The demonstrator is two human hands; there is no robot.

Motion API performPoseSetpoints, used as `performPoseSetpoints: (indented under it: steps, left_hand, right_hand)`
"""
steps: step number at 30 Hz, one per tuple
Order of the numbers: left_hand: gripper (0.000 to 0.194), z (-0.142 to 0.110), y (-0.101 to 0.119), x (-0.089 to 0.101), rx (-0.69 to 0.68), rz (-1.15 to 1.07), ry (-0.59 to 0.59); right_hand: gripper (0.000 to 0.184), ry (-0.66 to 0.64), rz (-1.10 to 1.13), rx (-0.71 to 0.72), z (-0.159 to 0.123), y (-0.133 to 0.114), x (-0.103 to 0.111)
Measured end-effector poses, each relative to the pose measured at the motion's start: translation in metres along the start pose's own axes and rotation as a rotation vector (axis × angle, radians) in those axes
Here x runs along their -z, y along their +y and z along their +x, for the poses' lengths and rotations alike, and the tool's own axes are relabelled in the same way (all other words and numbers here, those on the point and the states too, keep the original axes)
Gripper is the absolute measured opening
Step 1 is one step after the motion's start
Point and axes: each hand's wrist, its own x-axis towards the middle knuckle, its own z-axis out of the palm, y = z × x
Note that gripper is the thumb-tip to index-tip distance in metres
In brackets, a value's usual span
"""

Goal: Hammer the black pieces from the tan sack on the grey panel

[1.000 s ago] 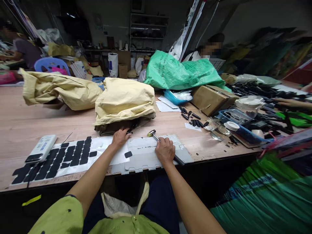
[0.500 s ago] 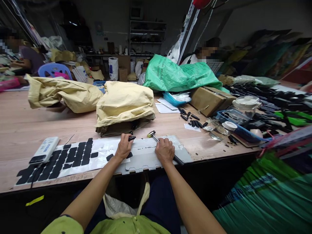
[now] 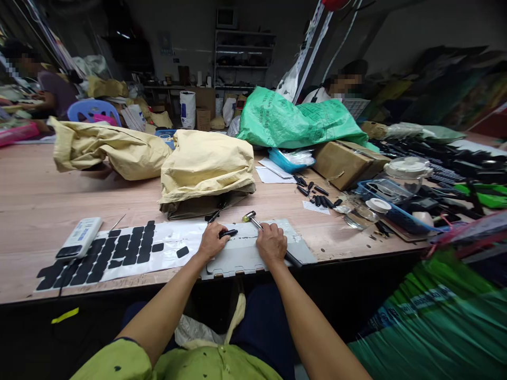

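Observation:
My left hand (image 3: 213,241) is closed on a small, dark, elongated black piece (image 3: 229,233), which sticks out to the right over the grey cardboard sheet (image 3: 241,253). Another slim black piece (image 3: 214,216) lies just beyond my fingers, by the mouth of the beige bag (image 3: 208,158). In my right hand (image 3: 271,243) is a hammer (image 3: 293,258), gripped around its shaft. Its head (image 3: 249,216) points away to the left, low over the cardboard, and the dark handle end shows below my wrist. Left of my hands lies a white sheet (image 3: 170,235) with black rounded patches (image 3: 138,245).
A white device (image 3: 80,236) stands at the left. Several loose black pieces (image 3: 319,199) lie beyond the cardboard, near a brown box (image 3: 344,161) and a blue basket (image 3: 392,206). A green sack (image 3: 293,119) lies behind. Two people sit farther back.
My left hand has moved right, from the edge of the white sheet onto the cardboard, with the black piece in it. My right hand stays on the hammer. The view has shifted slightly.

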Motion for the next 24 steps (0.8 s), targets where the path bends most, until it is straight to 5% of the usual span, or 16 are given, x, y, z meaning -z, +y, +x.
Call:
performPoseSetpoints:
  steps: [11,24]
  left_hand:
    - [0.014,0.001,0.0,-0.003,-0.024,0.002,-0.002]
    - [0.014,0.001,0.0,-0.005,-0.033,-0.007,0.014]
  right_hand:
    - [0.031,0.031,0.537,0.058,-0.04,-0.008,0.025]
    - [0.032,-0.027,0.516,0.049,-0.058,-0.02,0.024]
